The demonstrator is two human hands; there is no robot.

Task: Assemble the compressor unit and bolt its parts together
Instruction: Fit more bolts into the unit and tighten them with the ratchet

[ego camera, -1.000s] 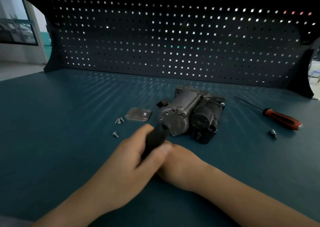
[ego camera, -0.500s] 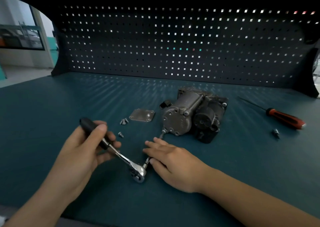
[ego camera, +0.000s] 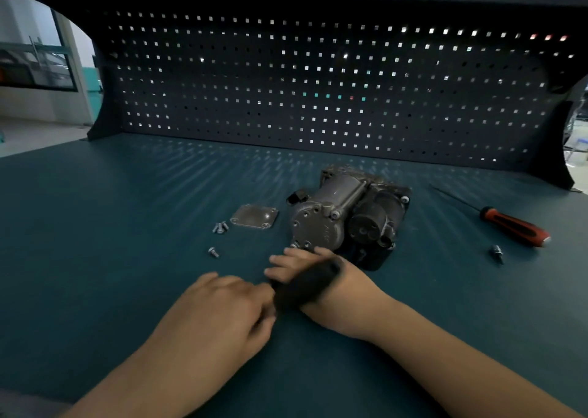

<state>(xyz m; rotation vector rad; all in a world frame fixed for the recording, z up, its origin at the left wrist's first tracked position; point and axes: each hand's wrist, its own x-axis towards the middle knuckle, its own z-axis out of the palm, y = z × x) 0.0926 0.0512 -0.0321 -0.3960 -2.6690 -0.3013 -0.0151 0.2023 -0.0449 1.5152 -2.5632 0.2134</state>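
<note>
The grey compressor unit lies on the teal bench mat. My left hand grips the rear end of the ratchet's black handle, which slants across the back of my right hand. My right hand's fingers curl down just in front of the compressor's round end cap, over the ratchet's front end, which is hidden beneath them. A square metal cover plate lies left of the compressor, with two loose bolts beside it and one bolt nearer me.
A red-and-black screwdriver lies at the right, a small socket bit just in front of it. The dark pegboard wall closes the bench's back.
My left hand swung the ratchet handle from the left over to the right, across my right hand. My right hand stayed by the compressor's lower front bolt.
</note>
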